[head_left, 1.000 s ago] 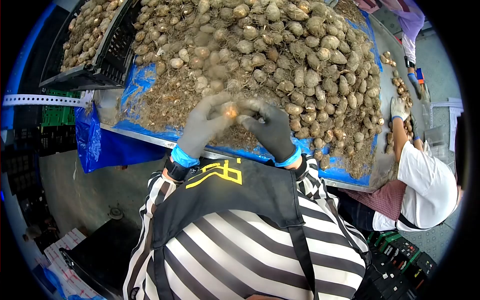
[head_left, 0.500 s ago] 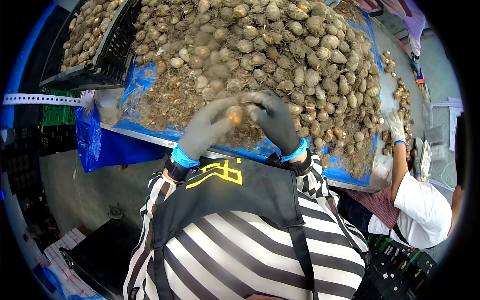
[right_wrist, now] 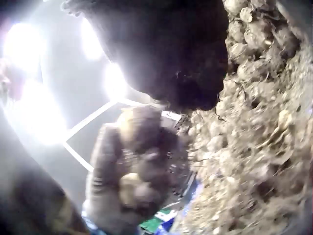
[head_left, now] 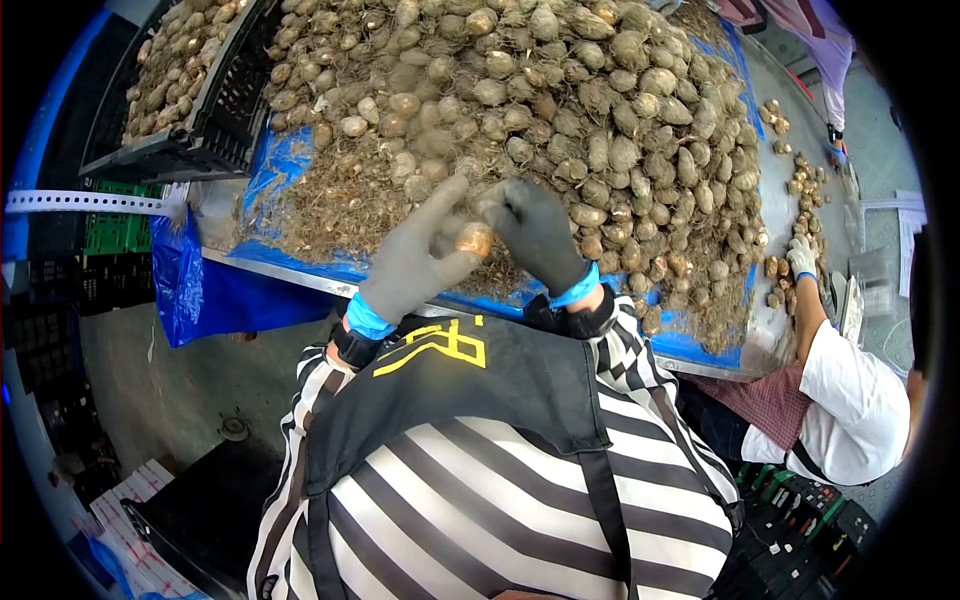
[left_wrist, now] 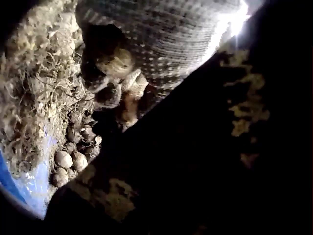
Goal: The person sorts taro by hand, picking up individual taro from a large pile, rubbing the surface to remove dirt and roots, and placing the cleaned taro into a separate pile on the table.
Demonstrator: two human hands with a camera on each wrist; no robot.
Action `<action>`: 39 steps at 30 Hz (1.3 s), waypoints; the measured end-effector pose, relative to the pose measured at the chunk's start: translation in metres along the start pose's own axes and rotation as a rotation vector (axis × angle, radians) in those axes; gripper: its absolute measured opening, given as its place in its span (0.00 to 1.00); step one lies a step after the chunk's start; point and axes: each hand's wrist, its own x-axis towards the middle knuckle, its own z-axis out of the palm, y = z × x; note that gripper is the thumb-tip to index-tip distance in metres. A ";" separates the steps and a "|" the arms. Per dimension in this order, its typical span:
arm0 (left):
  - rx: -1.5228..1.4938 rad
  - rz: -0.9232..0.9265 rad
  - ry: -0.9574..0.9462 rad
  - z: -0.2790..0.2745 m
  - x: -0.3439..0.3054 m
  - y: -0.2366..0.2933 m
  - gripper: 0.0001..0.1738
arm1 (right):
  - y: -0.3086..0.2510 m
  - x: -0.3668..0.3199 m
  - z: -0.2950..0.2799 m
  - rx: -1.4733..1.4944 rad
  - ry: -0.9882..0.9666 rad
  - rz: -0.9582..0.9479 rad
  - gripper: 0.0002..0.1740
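Note:
My gloved left hand (head_left: 418,250) grips a brownish taro corm (head_left: 474,239) over the near side of a large heap (head_left: 640,110) of hairy taro corms. In the right wrist view the same taro (right_wrist: 139,127) shows blurred by the left hand's fingers. Close to its right, my gloved right hand (head_left: 540,235) has its fingers bent in, the fingertips near the left hand's. Whether they pinch anything I cannot tell. In the left wrist view, the left glove (left_wrist: 166,44) hangs over loose roots and corms.
Blue sheeting (head_left: 690,352) covers the metal table under the heap. A black crate (head_left: 200,135) full of corms stands at the back left. At right, another person's gloved hand (head_left: 801,257) is among a row of corms (head_left: 805,190).
The taro in the left hand has shifted slightly right and down. My right fingers have bent in further. At right, the other person's gloved hand has moved along the row toward the near edge.

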 end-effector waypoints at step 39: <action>-0.851 -0.108 -0.091 -0.009 -0.001 -0.026 0.31 | -0.009 -0.009 -0.001 0.343 0.011 0.177 0.14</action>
